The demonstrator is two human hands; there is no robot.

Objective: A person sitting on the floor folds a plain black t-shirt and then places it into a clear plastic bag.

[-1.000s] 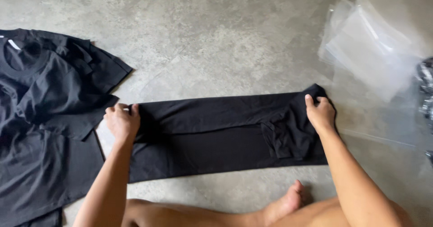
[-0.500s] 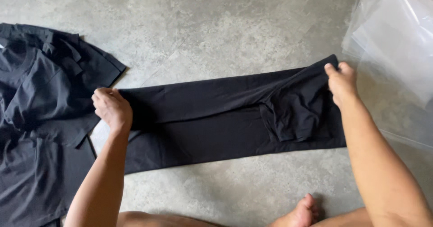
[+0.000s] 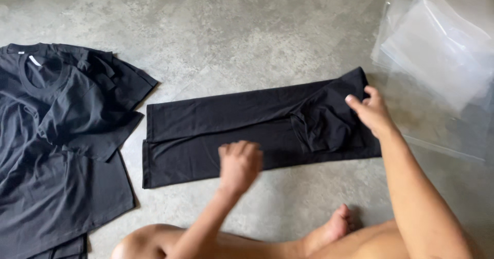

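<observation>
Folded black shirt [image 3: 226, 130] on floor, left hand [image 3: 240, 165] loosely curled above it (blurred), right hand [image 3: 371, 112] open at its end

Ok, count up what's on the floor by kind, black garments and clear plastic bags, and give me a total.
Folded black garment, under the left hand and beside the right hand: 1
Black t-shirts in the pile at left: at least 2, exact number hidden by overlap
Clear plastic bags, stacked: several, cannot separate them
Total: at least 3 garments, plus the bag stack
</observation>
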